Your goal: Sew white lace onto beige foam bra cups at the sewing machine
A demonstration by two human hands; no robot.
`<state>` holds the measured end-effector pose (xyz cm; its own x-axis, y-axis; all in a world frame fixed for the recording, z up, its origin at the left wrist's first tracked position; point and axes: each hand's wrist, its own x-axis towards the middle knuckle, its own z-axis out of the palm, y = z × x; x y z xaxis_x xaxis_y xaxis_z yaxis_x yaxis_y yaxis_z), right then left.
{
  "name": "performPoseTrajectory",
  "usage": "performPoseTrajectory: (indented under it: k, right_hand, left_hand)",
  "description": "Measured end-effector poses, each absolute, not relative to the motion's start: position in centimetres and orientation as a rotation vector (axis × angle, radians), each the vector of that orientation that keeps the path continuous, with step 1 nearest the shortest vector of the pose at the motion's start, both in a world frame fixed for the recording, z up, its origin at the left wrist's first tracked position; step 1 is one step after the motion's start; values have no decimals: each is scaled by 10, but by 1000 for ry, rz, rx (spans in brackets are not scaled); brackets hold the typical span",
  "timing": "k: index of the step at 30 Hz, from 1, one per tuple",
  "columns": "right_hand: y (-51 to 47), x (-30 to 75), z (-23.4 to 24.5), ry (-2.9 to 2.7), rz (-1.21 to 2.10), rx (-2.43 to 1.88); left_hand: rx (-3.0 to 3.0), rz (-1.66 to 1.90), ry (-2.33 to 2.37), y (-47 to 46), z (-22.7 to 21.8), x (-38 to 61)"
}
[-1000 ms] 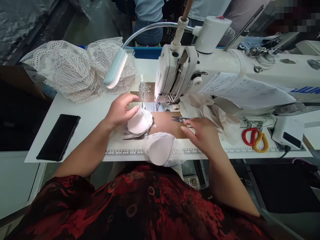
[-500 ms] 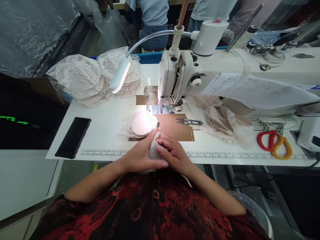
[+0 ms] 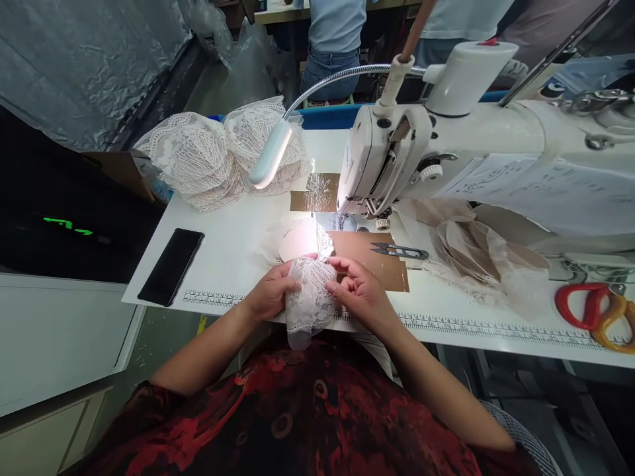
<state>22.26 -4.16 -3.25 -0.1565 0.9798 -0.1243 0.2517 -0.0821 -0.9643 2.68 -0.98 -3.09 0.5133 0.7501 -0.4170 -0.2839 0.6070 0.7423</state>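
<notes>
A white lace piece (image 3: 311,297), cup-like in shape, hangs between my two hands at the front edge of the sewing table. My left hand (image 3: 272,289) pinches its left side with thumb and fingers. At its upper right side, my right hand (image 3: 361,288) grips the lace between thumb and forefinger. Just beyond lies a pale rounded cup (image 3: 298,239) with a lace edge, brightly lit, close to the needle area of the white sewing machine (image 3: 370,158). The lace partly covers the near side of that cup.
Stacked lace pieces (image 3: 193,158) lie at the back left, below a bendable lamp (image 3: 272,153). A black phone (image 3: 171,266) rests at left. Thread snips (image 3: 399,250), beige sheer pieces (image 3: 476,254) and red-and-yellow-handled scissors (image 3: 592,311) lie at right. A person (image 3: 337,39) is beyond the table.
The lace piece, mostly covered by my hands before, is now spread open and facing up. My hands have moved apart to its two sides. The camera view has shifted left.
</notes>
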Motion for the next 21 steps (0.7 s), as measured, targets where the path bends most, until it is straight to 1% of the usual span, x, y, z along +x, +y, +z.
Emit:
performPoseTrajectory:
  k: [8, 12, 15, 17, 19, 21]
  right_hand:
    - [-41, 217, -35, -1502, 1275, -1360]
    - [-38, 226, -29, -1614, 1174, -1342]
    - [-33, 252, -27, -1795, 965, -1353]
    - [-32, 278, -30, -1853, 711, -1444]
    - [-35, 303, -33, -1840, 466, -1583]
    - [-41, 320, -33, -1825, 227, -1633]
  left_hand:
    - [640, 688, 782, -8, -35, 28]
    - [691, 688, 745, -6, -26, 23]
    - [846, 668, 645, -1, -8, 11]
    - [1028, 711, 645, 9, 5, 0]
    - [1259, 795, 789, 25, 14, -12]
    - [1502, 846, 1057, 46, 14, -20]
